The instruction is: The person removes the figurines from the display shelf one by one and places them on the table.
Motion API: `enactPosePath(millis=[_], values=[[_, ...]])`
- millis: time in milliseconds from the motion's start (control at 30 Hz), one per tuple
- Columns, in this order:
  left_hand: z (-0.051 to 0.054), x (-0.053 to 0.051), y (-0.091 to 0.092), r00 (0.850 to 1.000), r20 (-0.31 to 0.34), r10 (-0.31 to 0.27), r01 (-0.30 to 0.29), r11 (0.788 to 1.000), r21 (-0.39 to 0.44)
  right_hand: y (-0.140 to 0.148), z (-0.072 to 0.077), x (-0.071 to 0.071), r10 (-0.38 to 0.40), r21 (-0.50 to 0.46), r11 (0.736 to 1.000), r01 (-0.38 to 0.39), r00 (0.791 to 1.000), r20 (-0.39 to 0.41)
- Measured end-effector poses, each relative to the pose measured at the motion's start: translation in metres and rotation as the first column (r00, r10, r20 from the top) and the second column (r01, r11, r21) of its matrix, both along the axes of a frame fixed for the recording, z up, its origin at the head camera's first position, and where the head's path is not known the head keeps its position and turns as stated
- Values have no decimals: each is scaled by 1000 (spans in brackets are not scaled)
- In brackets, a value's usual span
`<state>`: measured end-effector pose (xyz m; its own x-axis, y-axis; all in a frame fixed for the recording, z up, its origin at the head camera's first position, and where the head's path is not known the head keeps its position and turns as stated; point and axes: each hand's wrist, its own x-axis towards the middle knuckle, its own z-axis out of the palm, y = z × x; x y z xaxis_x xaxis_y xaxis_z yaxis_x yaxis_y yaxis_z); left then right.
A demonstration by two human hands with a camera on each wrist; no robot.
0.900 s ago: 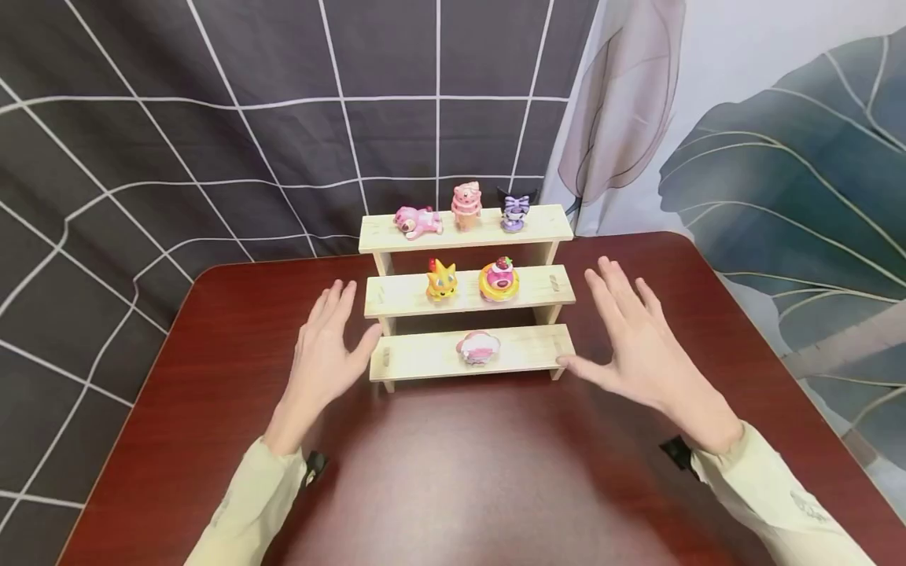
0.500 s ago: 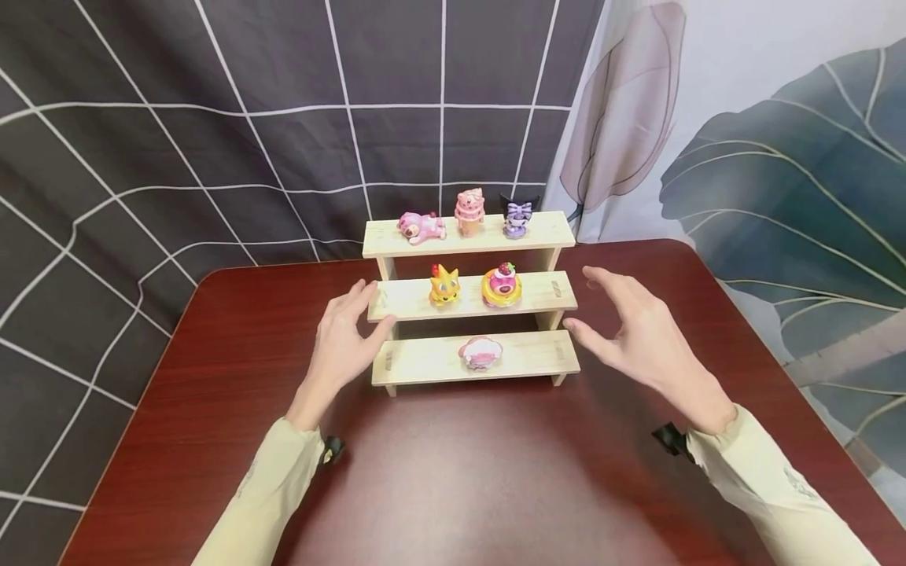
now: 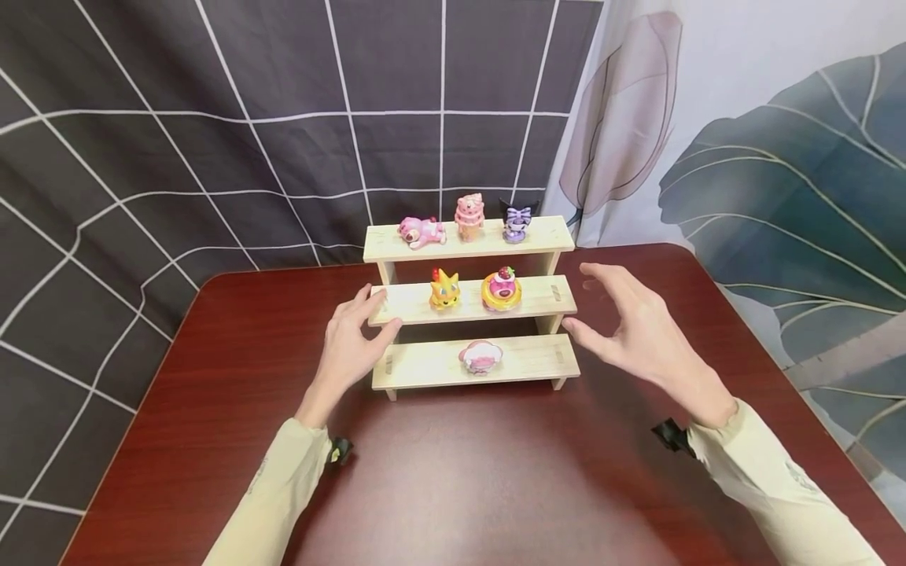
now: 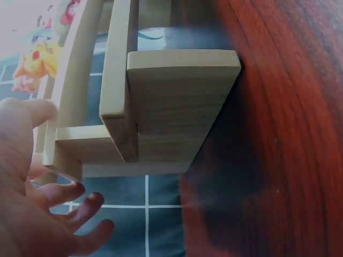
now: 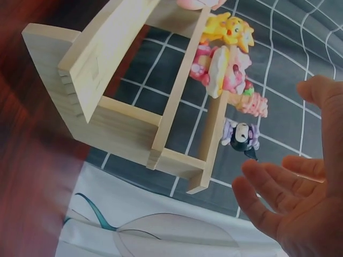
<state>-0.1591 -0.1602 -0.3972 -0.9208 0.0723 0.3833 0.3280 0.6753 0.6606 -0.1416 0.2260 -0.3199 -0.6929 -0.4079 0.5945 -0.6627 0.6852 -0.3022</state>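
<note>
A three-step wooden rack [image 3: 425, 365] holds small figures. My left hand [image 3: 348, 342] grips the left end of its middle board, thumb at the front edge; in the left wrist view the thumb [image 4: 43, 111] lies against the board [image 4: 72, 91] and the other fingers bend beyond its end. Off the rack's right end, my right hand [image 3: 640, 334] is spread with nothing in it. On the middle board sit a yellow figure [image 3: 444, 291] and a pink figure in a yellow ring [image 3: 502, 291]. A pink-and-white figure [image 3: 481, 358] sits on the bottom board.
The top board carries a lying pink bear [image 3: 421, 233], a pink ice-cream-cone figure [image 3: 470, 217] and a purple-and-black figure [image 3: 517, 223]. A dark gridded curtain [image 3: 283, 149] hangs behind the red-brown table [image 3: 460, 472], with a leaf-patterned curtain [image 3: 800, 181] at right.
My left hand has moved right and inward from beside the rack onto the middle board's end. My right hand's fingers have drawn closer together. The figures stay in place on the rack.
</note>
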Motion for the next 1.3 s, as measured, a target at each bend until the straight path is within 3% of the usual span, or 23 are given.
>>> enactPosePath(millis=[600, 900, 1300], values=[[-7, 4, 1, 999, -29, 21, -19, 997, 68, -7, 8, -21, 36, -21, 999, -36, 999, -4], [-7, 4, 1, 998, -57, 36, -32, 997, 74, -14, 16, -50, 86, -106, 990, -91, 995, -47], [-6, -1, 1, 995, -91, 39, -30, 995, 98, -31, 32, -86, 87, -184, 980, -75, 994, 58]])
